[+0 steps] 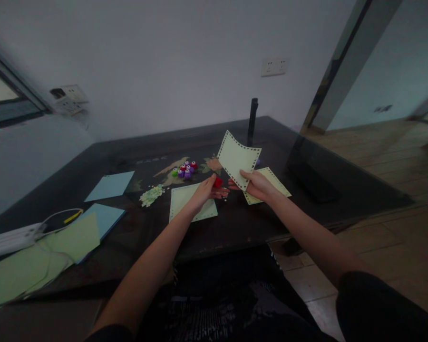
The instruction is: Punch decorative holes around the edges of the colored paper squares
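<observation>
A dark, glossy tabletop (142, 228) is filling most of the space ahead of the person, its far edge running along the wall. Long green sheets (83, 232) are sprawling at its left end by the near edge, partly covering blue sheets (110, 216), while another blue sheet (110, 185) is lying behind them.

The held sheet (235, 154) is hovering above the middle of the tabletop, pale green and bowing in a curve, its upper corner pointing toward the far edge; a row of small dark cut-outs is following its borders. The right hand (259, 184) is pinching its lower end, thumb on top. The left hand (205, 190) is gripping a small red piece (218, 182) beside that lower end, the lower fingers stretching out loosely.

Below each hand a bordered sheet is lying flat: the left one (178, 202) near the tabletop's near edge, the right one (274, 181) slightly farther back. A dark gap is separating the two, and a wider strip of tabletop is running between the blue paper and the left bordered sheet.

A slim black post (252, 121) is standing near the far edge. Small round-eyed figures (185, 169) are clustering left of the held sheet, and tiny paper bits (151, 195) are heaping nearer the left edge.
</observation>
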`<move>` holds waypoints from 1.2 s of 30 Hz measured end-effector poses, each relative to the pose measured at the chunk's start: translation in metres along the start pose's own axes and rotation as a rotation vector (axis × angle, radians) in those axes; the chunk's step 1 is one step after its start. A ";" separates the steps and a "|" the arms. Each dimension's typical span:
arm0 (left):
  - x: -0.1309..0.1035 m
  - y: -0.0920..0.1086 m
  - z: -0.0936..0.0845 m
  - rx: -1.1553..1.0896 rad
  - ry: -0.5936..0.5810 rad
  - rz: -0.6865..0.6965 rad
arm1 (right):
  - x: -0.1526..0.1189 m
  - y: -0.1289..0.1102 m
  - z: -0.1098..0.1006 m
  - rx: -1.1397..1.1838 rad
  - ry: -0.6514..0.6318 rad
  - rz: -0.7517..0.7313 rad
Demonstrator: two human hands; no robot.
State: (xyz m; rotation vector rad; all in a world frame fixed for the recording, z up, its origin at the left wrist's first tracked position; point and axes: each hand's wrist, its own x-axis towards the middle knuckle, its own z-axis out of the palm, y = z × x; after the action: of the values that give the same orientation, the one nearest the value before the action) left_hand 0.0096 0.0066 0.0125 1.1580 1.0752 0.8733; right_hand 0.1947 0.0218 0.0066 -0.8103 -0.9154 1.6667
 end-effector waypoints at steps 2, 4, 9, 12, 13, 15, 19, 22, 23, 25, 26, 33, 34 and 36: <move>-0.001 0.001 0.000 0.027 0.001 0.001 | -0.002 0.004 0.004 0.031 -0.069 0.048; -0.002 0.001 0.000 0.049 -0.001 0.004 | -0.002 0.006 0.006 0.047 -0.103 0.061; -0.002 -0.001 -0.001 0.080 -0.037 0.013 | -0.002 0.009 0.008 0.036 -0.075 0.025; -0.002 -0.001 -0.002 0.109 -0.026 0.008 | -0.001 0.009 0.008 0.026 -0.062 0.014; -0.002 -0.001 -0.002 0.113 -0.022 0.007 | -0.001 0.009 0.008 0.019 -0.058 0.012; -0.001 0.000 -0.002 0.106 -0.015 0.014 | 0.000 0.009 0.007 0.001 -0.052 0.003; 0.001 0.000 -0.004 0.117 0.034 0.058 | 0.002 0.008 0.003 -0.006 -0.007 -0.019; 0.005 -0.003 -0.008 0.180 0.136 0.153 | 0.003 0.004 0.000 -0.019 0.079 -0.096; 0.007 -0.004 -0.010 0.193 0.170 0.184 | 0.003 0.002 -0.002 -0.033 0.108 -0.136; 0.010 -0.005 -0.012 0.183 0.205 0.216 | 0.002 -0.003 -0.006 -0.076 0.156 -0.215; 0.010 -0.005 -0.013 0.156 0.203 0.215 | 0.001 -0.006 -0.008 -0.103 0.176 -0.251; 0.004 0.000 -0.007 -0.207 0.070 0.110 | -0.009 -0.037 -0.034 -0.215 0.339 -0.476; 0.003 0.001 -0.006 -0.249 0.052 0.091 | -0.012 -0.041 -0.040 -0.217 0.366 -0.503; 0.003 0.003 -0.004 -0.325 0.009 0.049 | -0.016 -0.048 -0.055 -0.204 0.421 -0.546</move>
State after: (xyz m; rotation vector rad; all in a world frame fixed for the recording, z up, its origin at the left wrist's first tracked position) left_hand 0.0065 0.0113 0.0145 0.9115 0.8759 1.0487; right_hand 0.2670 0.0253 0.0229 -0.9044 -0.9092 0.8973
